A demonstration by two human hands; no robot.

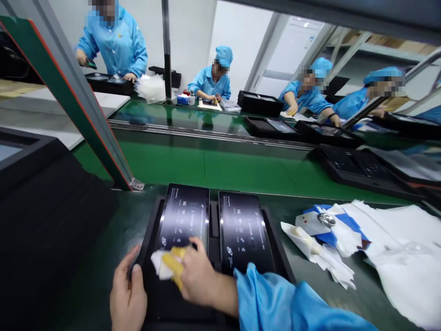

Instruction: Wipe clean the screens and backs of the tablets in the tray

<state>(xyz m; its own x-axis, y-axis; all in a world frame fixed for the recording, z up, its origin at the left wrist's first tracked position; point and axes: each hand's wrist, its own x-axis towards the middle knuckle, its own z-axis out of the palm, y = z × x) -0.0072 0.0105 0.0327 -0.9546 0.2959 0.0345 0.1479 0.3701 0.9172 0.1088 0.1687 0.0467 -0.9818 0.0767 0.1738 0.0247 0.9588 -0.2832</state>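
While we look down at the lower middle of the frame, our right hand (198, 276) presses a crumpled white and yellow cloth (168, 265) against the near end of the left panel (182, 216), fingers curled together and clamped on the cloth. Our left hand (128, 296), at the bottom left of centre, grips the near left edge of the black tray (151, 230), thumb on top and fingers wrapped around its rim. That tray sits on the dark green bench in the lower centre and holds two glossy black panels side by side, apart by a narrow gap; the right panel (244, 232) lies just beside the left one, and both show small white icons and the number 16. A blue sleeve (275, 303) covers our right forearm at the bottom right. To the right of the tray, in the lower right of the frame, lies a heap of white sheets (399, 257) with a small metal piece (326, 219) resting on blue and white wrapping. Across the green conveyor (213, 161) in the middle, four people in blue coats work at black trays along the upper part of the frame.
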